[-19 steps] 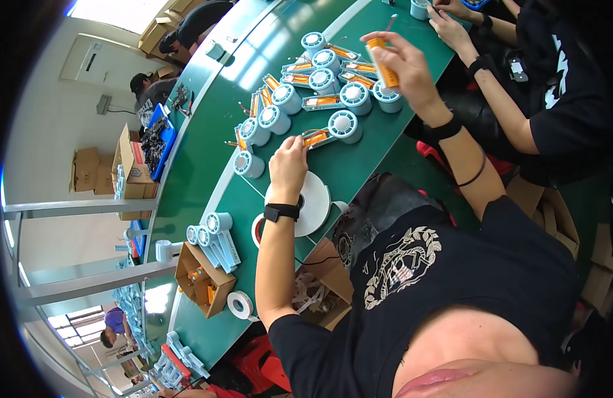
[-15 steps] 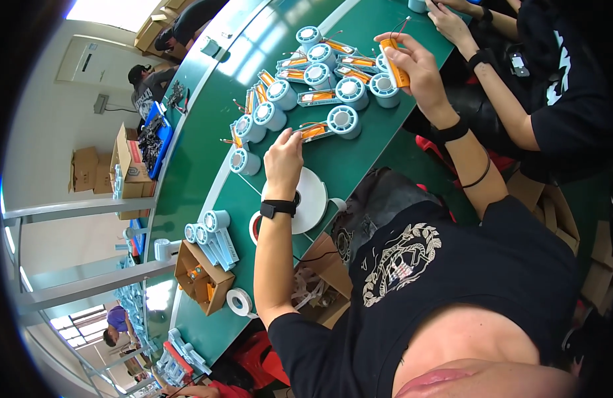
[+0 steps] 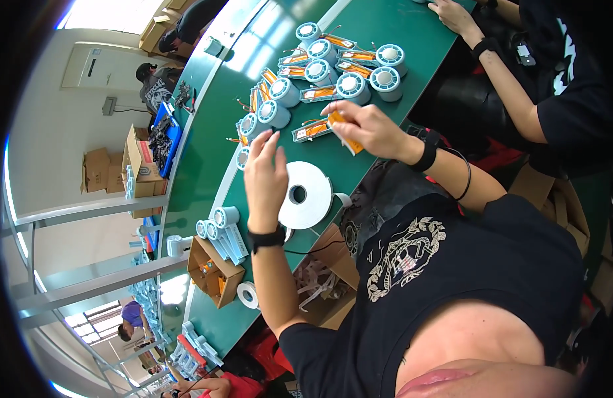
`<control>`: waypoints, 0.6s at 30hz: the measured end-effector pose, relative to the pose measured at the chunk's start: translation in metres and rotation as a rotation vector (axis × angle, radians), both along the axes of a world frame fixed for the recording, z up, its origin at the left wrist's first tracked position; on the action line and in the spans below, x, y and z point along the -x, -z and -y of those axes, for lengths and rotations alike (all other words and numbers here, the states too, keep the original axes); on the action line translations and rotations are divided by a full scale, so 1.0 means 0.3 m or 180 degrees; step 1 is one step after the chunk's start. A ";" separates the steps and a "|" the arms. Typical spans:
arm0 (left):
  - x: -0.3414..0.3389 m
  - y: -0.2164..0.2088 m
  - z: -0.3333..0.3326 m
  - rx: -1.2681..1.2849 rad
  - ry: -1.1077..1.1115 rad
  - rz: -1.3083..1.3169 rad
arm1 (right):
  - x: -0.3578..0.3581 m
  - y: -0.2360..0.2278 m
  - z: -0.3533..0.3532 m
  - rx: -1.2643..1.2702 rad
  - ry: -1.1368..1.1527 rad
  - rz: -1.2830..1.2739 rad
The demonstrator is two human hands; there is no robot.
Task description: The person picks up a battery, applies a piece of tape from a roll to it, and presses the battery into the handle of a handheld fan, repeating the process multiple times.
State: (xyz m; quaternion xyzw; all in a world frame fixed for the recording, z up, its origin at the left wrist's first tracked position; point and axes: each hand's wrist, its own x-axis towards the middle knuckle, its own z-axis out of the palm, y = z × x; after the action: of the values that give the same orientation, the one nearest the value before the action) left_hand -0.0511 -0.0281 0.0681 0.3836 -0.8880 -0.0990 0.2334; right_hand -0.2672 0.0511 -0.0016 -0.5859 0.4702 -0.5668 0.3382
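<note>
My right hand [image 3: 366, 129] holds a small orange block [image 3: 345, 136] above the green table [image 3: 213, 126]. My left hand [image 3: 265, 176] hovers open, fingers apart, just left of a large white tape roll [image 3: 306, 194] lying flat on the table. Close to its fingertips are pale blue round spools with orange flat parts [image 3: 313, 129]. Several more of these spool units [image 3: 326, 63] are grouped farther along the table.
Another person's hand [image 3: 455, 14] and arm reach onto the table at the upper right. A small cardboard box [image 3: 212, 273], a smaller tape roll [image 3: 248, 294] and pale blue spools [image 3: 221, 222] sit to my left. More people work farther down the line.
My right hand has come back from the far spools toward me with the orange block. My left hand has lifted off a spool unit and drawn back beside the white tape roll.
</note>
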 end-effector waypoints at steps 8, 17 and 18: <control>-0.464 -0.001 0.086 -0.0421 -0.0523 0.1024 | -0.141 0.079 0.046 0.0391 -0.0211 -0.0464; -0.799 0.163 0.193 -0.0171 -0.0629 0.1793 | -0.164 0.133 0.006 -0.0267 -0.0337 0.0292; -0.803 0.157 0.199 -0.0149 -0.0741 0.1955 | -0.166 0.144 0.004 -0.0328 -0.0333 0.0332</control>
State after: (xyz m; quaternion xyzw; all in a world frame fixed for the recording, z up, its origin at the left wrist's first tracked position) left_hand 0.1900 -0.0879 0.0211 0.4997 -0.8646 0.0283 -0.0444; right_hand -0.2175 0.0498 -0.0448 -0.5612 0.4492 -0.5532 0.4210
